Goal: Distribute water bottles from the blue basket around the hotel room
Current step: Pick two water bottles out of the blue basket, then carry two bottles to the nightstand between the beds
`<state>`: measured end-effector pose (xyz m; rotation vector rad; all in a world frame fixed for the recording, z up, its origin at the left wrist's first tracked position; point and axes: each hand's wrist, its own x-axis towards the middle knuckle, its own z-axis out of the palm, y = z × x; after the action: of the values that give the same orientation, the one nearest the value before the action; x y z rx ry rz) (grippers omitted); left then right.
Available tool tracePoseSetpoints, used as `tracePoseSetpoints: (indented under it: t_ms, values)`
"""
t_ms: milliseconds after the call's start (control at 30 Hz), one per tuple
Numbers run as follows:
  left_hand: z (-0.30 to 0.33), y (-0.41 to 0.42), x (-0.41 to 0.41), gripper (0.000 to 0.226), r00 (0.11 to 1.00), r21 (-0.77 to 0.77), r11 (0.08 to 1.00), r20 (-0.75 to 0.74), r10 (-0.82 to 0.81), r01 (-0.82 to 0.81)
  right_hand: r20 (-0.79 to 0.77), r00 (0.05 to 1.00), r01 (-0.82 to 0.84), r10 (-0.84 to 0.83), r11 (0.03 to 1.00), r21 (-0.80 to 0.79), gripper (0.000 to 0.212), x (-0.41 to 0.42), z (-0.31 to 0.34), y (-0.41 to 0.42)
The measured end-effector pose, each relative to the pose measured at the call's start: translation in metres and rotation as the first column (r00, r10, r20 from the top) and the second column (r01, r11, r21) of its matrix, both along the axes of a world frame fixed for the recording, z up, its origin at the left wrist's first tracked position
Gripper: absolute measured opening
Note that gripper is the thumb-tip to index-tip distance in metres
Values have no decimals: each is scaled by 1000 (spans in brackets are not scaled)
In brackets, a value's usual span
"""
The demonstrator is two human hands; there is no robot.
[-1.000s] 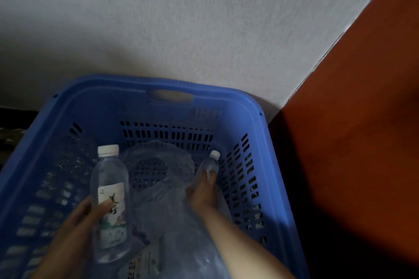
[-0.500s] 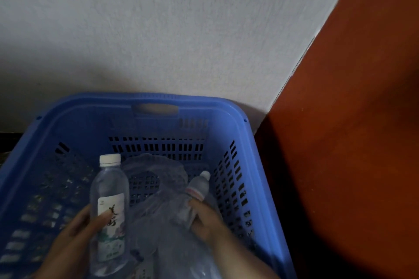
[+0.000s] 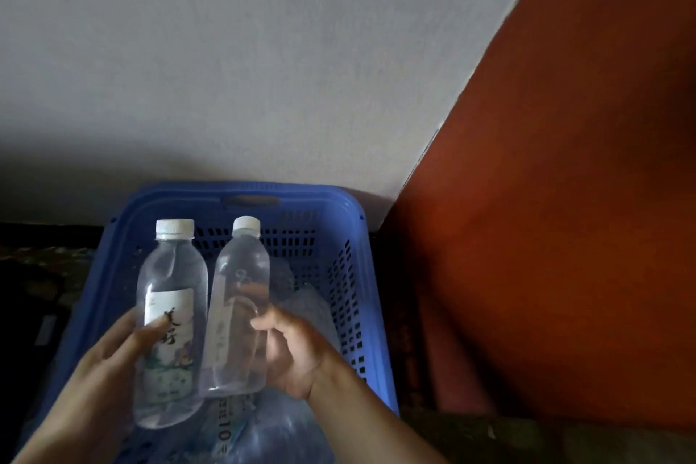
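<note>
The blue basket (image 3: 354,249) stands against a pale wall, its slotted sides visible. My left hand (image 3: 109,358) grips a clear water bottle (image 3: 171,298) with a white cap and a printed label, held upright above the basket. My right hand (image 3: 293,347) grips a second clear bottle (image 3: 239,294) with a white cap, raised beside the first so the two nearly touch. Crumpled clear plastic wrap (image 3: 286,429) with more bottles lies in the basket under my hands.
A dark red wooden panel (image 3: 565,218) rises on the right, close to the basket's side. The grey-white wall (image 3: 263,68) stands behind. Dark patterned floor (image 3: 34,275) shows on the left of the basket.
My right hand has pulled the second bottle out of the plastic wrap and lifted it. Both bottles have risen above the basket, side by side. The view has tilted upward.
</note>
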<state>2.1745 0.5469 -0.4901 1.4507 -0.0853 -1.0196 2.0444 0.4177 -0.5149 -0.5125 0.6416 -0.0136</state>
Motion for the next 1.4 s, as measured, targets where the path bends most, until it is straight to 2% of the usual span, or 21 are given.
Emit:
tracePoseSetpoints:
  t_ms: [100,133,233,300,367,467,633,767,967,1167,1400]
  values:
    - [55,9,-4,73,998,-6,998,-17,-61,61,-48,998,-53,51,998,-41,27,-6,61,11]
    - [74,10,-7,75,999,8,999,-5,-54,54,-53,997,-57,54,997,-57,31,-8,80,16]
    - [135,17,-13,41,996,-9,998,61,-69,69,-69,995,-86,76,984,-153,40,-12,137,25]
    - [175,25,-12,33,992,-11,995,82,-98,100,-104,989,-134,109,950,-280,48,-11,180,30]
    - [218,34,-9,36,992,-46,995,93,-88,93,-106,986,-159,127,908,-388,64,-7,226,35]
    - [281,42,-4,49,991,-77,993,106,-80,88,-45,992,-122,114,877,-464,68,-2,292,48]
    - [382,59,-4,30,989,-131,991,145,-17,36,18,995,-83,103,884,-461,86,2,392,65]
    - [440,68,-16,40,982,-168,986,188,33,-1,37,997,-48,70,910,-413,68,1,450,73]
    - [489,88,-46,46,965,-208,973,216,149,-104,81,986,-90,148,869,-486,66,-5,506,79]
    - [522,113,-77,23,918,-237,942,263,297,-237,135,940,-179,313,791,-585,58,-15,544,93]
    - [539,163,-108,21,857,-225,892,263,444,-393,122,866,-294,484,692,-659,67,-20,557,133]
